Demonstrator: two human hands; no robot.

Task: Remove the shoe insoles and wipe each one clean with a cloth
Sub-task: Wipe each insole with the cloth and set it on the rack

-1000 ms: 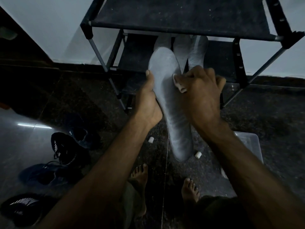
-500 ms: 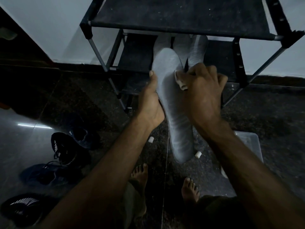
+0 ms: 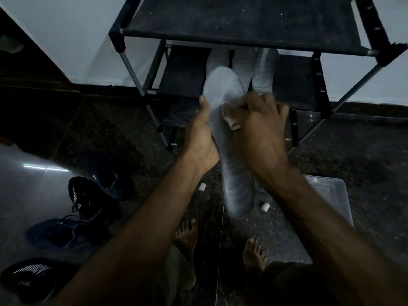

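left grip: left hand [image 3: 202, 140] wraps the insole [image 3: 229, 138] along its left edge, thumb up on the face; likely bracing it so the wipe has something to push against.
right grip: right hand [image 3: 262, 133] fingers curled round a small pale wad, taken to be the cloth [image 3: 231, 123], pressed onto the insole's face; wad mostly hidden, only a nub shows at the fingers.
insole position: held in the air in front of the shoe rack [image 3: 242, 21], toe end up toward it, heel hanging down over the floor [image 3: 364, 168].
insole look: grey, thin, flat foot outline, matte face with faint ridges near the heel; looks flexible.
step: wiping the upper half, judged from the grip; heel half probably left to do.
rack lower shelf: three more grey insoles [image 3: 263, 69] leaning upright, probably parked to dry or wait.
rack material: dark fabric shelves, metal tubes, speckled with dust.
left of rack, on floor: dark shoes [image 3: 88, 195], laces loose.
right of rack base: clear plastic tub [image 3: 331, 195].
floor: dark polished stone, two small white scraps.
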